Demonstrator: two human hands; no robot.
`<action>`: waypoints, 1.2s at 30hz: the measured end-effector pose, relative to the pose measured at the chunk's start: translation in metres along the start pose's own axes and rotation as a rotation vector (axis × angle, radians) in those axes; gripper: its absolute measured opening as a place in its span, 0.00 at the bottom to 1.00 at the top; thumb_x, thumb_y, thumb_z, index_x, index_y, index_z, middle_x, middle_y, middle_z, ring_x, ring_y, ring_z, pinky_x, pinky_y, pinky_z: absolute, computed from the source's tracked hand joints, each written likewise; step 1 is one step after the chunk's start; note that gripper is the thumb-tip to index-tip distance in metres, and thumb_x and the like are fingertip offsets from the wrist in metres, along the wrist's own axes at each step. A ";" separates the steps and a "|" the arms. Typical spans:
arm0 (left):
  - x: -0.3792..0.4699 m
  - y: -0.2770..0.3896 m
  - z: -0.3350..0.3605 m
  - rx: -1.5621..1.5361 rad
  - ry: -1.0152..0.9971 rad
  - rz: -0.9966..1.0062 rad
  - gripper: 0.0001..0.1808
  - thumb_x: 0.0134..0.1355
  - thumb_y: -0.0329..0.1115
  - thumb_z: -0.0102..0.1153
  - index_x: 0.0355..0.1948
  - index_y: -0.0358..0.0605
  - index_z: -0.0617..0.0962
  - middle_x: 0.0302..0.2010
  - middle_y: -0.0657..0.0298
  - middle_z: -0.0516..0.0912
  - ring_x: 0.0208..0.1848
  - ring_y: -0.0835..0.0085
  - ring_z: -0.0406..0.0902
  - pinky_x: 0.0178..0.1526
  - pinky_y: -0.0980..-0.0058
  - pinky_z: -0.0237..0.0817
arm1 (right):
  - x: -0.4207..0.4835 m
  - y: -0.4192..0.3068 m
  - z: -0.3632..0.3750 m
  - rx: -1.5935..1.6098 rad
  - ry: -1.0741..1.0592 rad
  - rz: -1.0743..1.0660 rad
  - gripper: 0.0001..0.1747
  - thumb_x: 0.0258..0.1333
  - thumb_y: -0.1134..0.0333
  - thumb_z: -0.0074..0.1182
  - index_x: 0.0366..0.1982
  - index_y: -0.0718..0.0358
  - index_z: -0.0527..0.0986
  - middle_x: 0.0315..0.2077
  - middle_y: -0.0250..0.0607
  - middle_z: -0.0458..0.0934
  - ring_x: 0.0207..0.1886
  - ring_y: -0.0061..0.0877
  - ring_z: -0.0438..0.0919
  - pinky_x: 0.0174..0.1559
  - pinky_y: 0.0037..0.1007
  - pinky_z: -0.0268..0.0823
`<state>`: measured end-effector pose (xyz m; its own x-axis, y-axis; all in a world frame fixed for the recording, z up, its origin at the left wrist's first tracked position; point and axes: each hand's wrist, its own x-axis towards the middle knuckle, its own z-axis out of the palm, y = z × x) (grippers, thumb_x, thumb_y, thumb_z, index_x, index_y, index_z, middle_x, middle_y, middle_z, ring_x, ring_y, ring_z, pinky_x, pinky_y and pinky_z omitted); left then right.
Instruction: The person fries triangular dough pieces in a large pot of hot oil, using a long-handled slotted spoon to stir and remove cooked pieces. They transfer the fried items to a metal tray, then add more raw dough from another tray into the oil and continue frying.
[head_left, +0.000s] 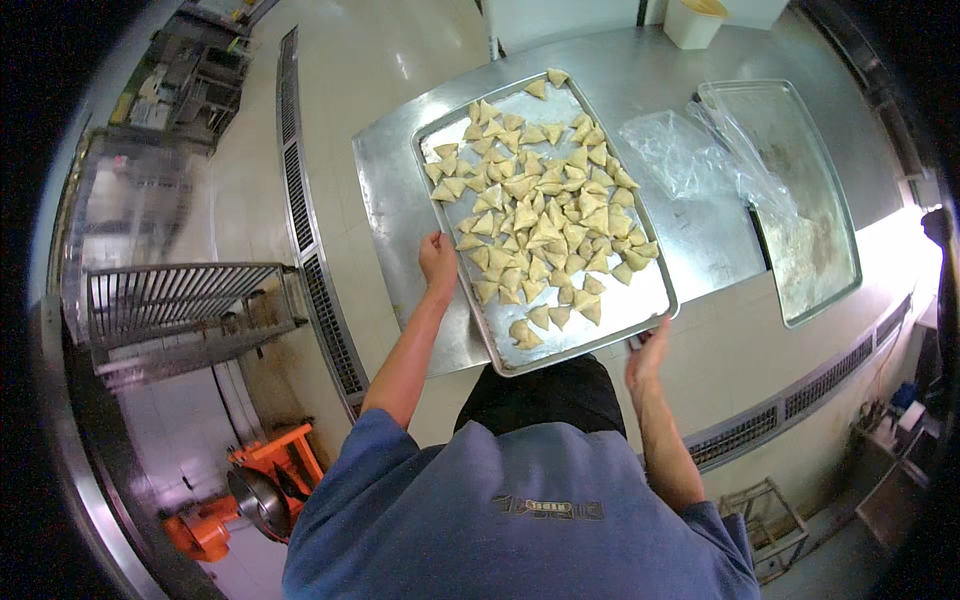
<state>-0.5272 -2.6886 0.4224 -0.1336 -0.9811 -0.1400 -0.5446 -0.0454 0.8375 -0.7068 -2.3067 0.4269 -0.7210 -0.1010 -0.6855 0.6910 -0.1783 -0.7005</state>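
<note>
A metal sheet pan (630, 304) lies tilted in the view over the steel worktable, its near edge reaching past the table towards my body. Many small triangular filled pastries (547, 225) are spread on it, heaped in the middle. My left hand (439, 262) is at the pan's left rim, fingers curled; whether it grips the rim is unclear. My right hand (648, 354) holds the pan's near right corner, with its fingers partly hidden under it.
The steel worktable (390, 202) also carries a crumpled clear plastic bag (675, 154), a second sheet pan (814, 262) overhanging the near edge, and a white tub (694, 26). Left stand a metal rack (187, 307) and an orange machine with a metal bowl (259, 499). Drain grates (300, 202) cross the floor.
</note>
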 end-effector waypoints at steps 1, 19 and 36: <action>0.007 0.000 0.003 0.014 0.037 0.042 0.19 0.64 0.39 0.56 0.49 0.33 0.78 0.44 0.50 0.84 0.47 0.61 0.81 0.52 0.66 0.70 | -0.019 0.019 0.004 0.076 -0.218 0.117 0.32 0.70 0.40 0.40 0.57 0.60 0.66 0.55 0.42 0.71 0.58 0.32 0.69 0.56 0.47 0.61; 0.128 0.016 -0.008 -0.547 -0.919 -0.314 0.09 0.51 0.20 0.56 0.31 0.44 0.73 0.29 0.65 0.74 0.33 0.74 0.71 0.42 0.70 0.66 | -0.026 0.116 0.068 -0.277 0.662 -0.538 0.20 0.70 0.57 0.48 0.46 0.70 0.75 0.31 0.40 0.80 0.35 0.24 0.75 0.41 0.35 0.70; 0.262 0.057 0.187 -0.578 -1.662 -0.773 0.10 0.54 0.20 0.55 0.34 0.44 0.71 0.22 0.70 0.69 0.26 0.77 0.67 0.38 0.75 0.66 | -0.101 0.136 0.222 0.123 1.118 -0.762 0.13 0.64 0.65 0.54 0.47 0.65 0.76 0.35 0.30 0.80 0.34 0.14 0.74 0.38 0.20 0.67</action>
<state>-0.7482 -2.9127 0.3349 -0.7620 0.4027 -0.5072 -0.6101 -0.7090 0.3536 -0.5513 -2.5384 0.4451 -0.4515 0.8919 0.0263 0.0913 0.0756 -0.9930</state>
